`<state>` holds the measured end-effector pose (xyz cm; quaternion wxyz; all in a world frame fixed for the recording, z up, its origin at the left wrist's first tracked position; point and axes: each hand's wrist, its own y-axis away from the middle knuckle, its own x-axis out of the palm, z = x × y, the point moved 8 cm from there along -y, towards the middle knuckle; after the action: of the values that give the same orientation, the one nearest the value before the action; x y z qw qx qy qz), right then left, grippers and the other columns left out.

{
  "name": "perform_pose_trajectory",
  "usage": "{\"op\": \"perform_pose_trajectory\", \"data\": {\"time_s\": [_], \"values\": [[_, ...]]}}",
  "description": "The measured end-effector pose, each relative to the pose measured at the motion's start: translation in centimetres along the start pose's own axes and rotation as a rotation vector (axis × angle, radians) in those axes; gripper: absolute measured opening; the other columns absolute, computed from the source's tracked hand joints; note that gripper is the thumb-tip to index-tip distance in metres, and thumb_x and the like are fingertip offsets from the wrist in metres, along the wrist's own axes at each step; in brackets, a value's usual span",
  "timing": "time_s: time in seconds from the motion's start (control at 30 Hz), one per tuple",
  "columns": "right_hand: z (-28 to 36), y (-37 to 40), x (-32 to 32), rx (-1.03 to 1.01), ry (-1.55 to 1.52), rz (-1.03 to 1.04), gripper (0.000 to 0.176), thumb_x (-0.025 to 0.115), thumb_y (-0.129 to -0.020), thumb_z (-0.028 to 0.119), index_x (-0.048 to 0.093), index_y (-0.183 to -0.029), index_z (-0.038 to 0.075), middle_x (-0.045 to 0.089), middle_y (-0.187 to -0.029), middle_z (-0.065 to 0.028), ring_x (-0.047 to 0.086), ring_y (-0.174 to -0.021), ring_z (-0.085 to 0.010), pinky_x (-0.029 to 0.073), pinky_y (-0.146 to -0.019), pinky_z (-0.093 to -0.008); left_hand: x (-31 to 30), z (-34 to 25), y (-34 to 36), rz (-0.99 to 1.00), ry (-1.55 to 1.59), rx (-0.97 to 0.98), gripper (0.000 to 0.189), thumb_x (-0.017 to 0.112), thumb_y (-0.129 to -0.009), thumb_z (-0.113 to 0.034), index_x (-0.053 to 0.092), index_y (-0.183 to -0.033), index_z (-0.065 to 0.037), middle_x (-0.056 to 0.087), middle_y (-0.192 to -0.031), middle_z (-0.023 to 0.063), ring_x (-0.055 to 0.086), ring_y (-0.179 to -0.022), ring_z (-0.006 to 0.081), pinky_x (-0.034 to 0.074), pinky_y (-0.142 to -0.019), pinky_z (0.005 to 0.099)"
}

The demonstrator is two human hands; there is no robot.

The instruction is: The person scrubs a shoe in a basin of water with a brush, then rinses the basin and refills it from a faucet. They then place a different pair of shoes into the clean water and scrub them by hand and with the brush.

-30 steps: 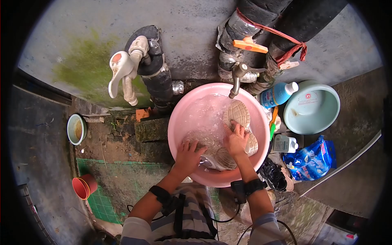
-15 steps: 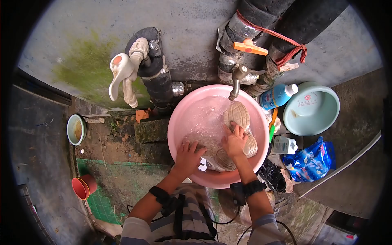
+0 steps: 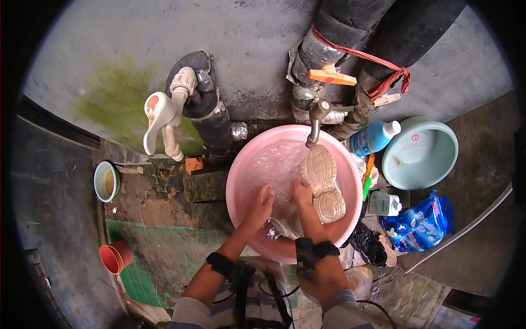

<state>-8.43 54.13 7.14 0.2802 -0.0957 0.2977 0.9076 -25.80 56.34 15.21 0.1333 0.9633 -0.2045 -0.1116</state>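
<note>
A pink basin (image 3: 236, 170) holds bubbly, cloudy water. My left hand (image 3: 259, 205) is in its left half, fingers curled inward at the water. My right hand (image 3: 301, 192) faces it from a little to the right, fingers bent and largely hidden; whatever lies between the two hands is lost in the water. Right beside my right hand, a shoe (image 3: 320, 171) rests sole up, pale and ridged, against the basin's right side. Another greyish shoe (image 3: 283, 227) lies partly under water below my wrists. A metal tap (image 3: 315, 127) hangs over the basin's back rim.
Right of the basin are a blue bottle (image 3: 370, 138), a light-blue basin (image 3: 438, 173), a white bottle (image 3: 382, 203), a blue detergent bag (image 3: 414, 226) and a black shoe (image 3: 366, 244). A white tap (image 3: 159, 118), a small bowl (image 3: 101, 181) and red pots (image 3: 113, 257) are left.
Both hands have gone from spread fingers to curled ones. My right hand has left the shoe soles and moved left. The ridged shoe shows more fully; the other sole has dropped from sight.
</note>
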Motion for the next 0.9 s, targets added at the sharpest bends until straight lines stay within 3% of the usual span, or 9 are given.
{"op": "perform_pose_trajectory", "data": {"time_s": [0.17, 0.27, 0.3, 0.37, 0.53, 0.57, 0.7, 0.77, 0.9], "values": [[2.5, 2.2, 1.7, 0.276, -1.002, 0.153, 0.027, 0.044, -0.089, 0.022, 0.055, -0.095, -0.002, 0.060, -0.084, -0.0090, 0.058, -0.072, -0.0210, 0.048, -0.068, -0.0295, 2.5, 0.3, -1.9, -0.153, 0.650, -0.338, 0.038, 0.040, -0.091, -0.033, 0.049, -0.115, -0.004, 0.053, -0.113, 0.0058, 0.050, -0.104, 0.0168, 0.038, -0.089, 0.0268], [7.0, 5.8, 1.6, 0.321, -1.149, 0.373, 0.031, 0.039, -0.091, 0.021, 0.051, -0.107, -0.003, 0.060, -0.097, -0.0121, 0.059, -0.086, -0.0229, 0.048, -0.080, -0.0319, 5.1, -0.4, -3.5, -0.063, 0.956, -0.435, 0.047, 0.035, -0.091, -0.039, 0.042, -0.122, -0.005, 0.048, -0.121, 0.0091, 0.045, -0.113, 0.0190, 0.034, -0.096, 0.0288], [8.1, 6.9, 1.4, 0.274, -1.097, 0.400, 0.039, 0.037, -0.093, 0.024, 0.048, -0.115, -0.006, 0.053, -0.114, -0.0176, 0.051, -0.107, -0.0257, 0.039, -0.094, -0.0335, 6.0, 0.2, -3.9, -0.047, 1.072, -0.544, 0.051, 0.033, -0.091, -0.041, 0.036, -0.125, -0.004, 0.043, -0.126, 0.0101, 0.041, -0.117, 0.0199, 0.032, -0.098, 0.0301], [10.9, 9.4, 0.7, 0.047, -0.881, 0.426, 0.040, 0.036, -0.093, 0.024, 0.046, -0.117, -0.006, 0.049, -0.119, -0.0195, 0.046, -0.112, -0.0265, 0.034, -0.097, -0.0337, 7.2, -0.2, -3.7, -0.026, 1.187, -0.655, 0.055, 0.031, -0.091, -0.044, 0.031, -0.128, -0.003, 0.038, -0.131, 0.0111, 0.037, -0.121, 0.0208, 0.029, -0.101, 0.0314], [15.0, 12.0, 0.5, -0.635, 0.328, 0.351, 0.046, 0.029, -0.092, 0.023, 0.029, -0.132, 0.000, 0.026, -0.137, -0.0220, 0.021, -0.129, -0.0324, 0.009, -0.108, -0.0395, 8.7, -1.0, -4.4, 0.098, 1.399, -0.096, 0.063, 0.029, -0.089, -0.049, 0.020, -0.134, -0.005, 0.037, -0.133, 0.0097, 0.033, -0.124, 0.0227, 0.023, -0.104, 0.0350], [13.6, 10.1, 0.3, -0.346, 0.326, 0.408, 0.044, 0.028, -0.093, 0.023, 0.031, -0.133, 0.005, 0.031, -0.138, -0.0136, 0.020, -0.131, -0.0292, 0.008, -0.107, -0.0385, 8.3, -3.2, -3.5, 0.049, 1.486, -0.325, 0.062, 0.030, -0.090, -0.048, 0.021, -0.135, -0.007, 0.035, -0.135, 0.0080, 0.031, -0.126, 0.0200, 0.020, -0.104, 0.0333], [11.4, 1.4, 0.2, -0.423, 0.306, 0.029, 0.034, 0.041, -0.092, 0.024, 0.054, -0.109, -0.002, 0.053, -0.112, -0.0153, 0.050, -0.102, -0.0247, 0.037, -0.092, -0.0309, 6.4, -5.5, -1.7, 0.173, 1.149, -0.361, 0.052, 0.035, -0.091, -0.041, 0.031, -0.133, -0.009, 0.035, -0.136, 0.0046, 0.034, -0.123, 0.0145, 0.025, -0.103, 0.0312], [8.7, -0.6, 0.9, 0.184, -0.710, 0.119, 0.030, 0.037, -0.092, 0.023, 0.052, -0.105, 0.000, 0.056, -0.104, -0.0120, 0.054, -0.095, -0.0245, 0.043, -0.086, -0.0327, 4.4, -6.6, -1.2, 0.148, 1.125, -0.280, 0.051, 0.037, -0.091, -0.037, 0.031, -0.133, -0.009, 0.035, -0.135, 0.0043, 0.035, -0.122, 0.0145, 0.026, -0.102, 0.0311], [10.2, -2.0, 4.0, 0.245, -1.268, 0.160, 0.022, 0.039, -0.091, 0.019, 0.052, -0.096, 0.002, 0.058, -0.090, -0.0061, 0.057, -0.078, -0.0194, 0.049, -0.071, -0.0284, 1.0, -4.3, -1.5, -0.036, 1.120, -0.278, 0.044, 0.040, -0.091, -0.027, 0.033, -0.131, -0.008, 0.039, -0.132, 0.0038, 0.040, -0.117, 0.0141, 0.032, -0.099, 0.0298]]}}
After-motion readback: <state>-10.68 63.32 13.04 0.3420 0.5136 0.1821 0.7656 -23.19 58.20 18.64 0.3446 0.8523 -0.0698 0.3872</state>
